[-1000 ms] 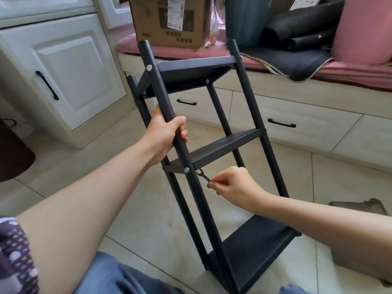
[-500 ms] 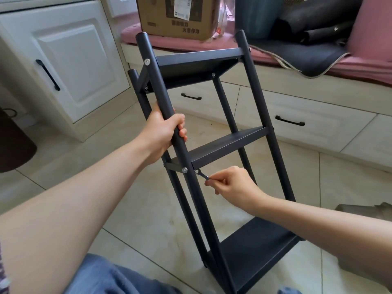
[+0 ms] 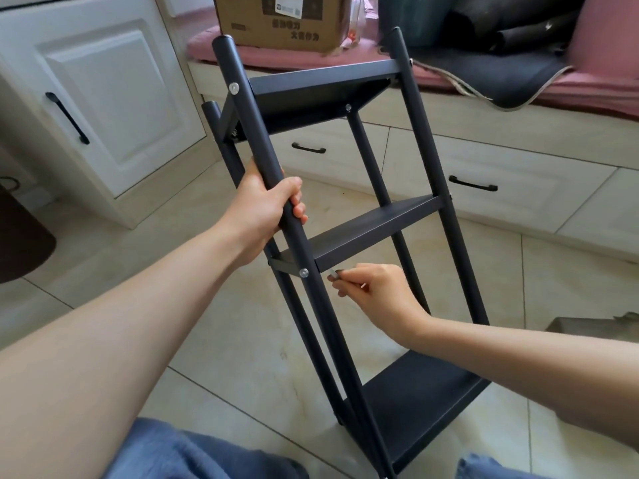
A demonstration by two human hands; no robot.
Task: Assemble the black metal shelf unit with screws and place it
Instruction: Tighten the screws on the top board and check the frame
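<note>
The black shelf unit (image 3: 377, 233) stands tilted on the floor tiles (image 3: 214, 333); the left hand (image 3: 266, 209) curls its fingers round the near post, and below them the right hand (image 3: 373, 288) pinches a small metal tool (image 3: 332, 273) beside the middle shelf's screw (image 3: 304, 272)

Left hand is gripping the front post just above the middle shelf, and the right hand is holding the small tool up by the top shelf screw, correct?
Not quite. The head view shows the right hand pinching the small tool beside the middle shelf, near its screw, not the top shelf. The left hand does grip the front post above it.
</note>
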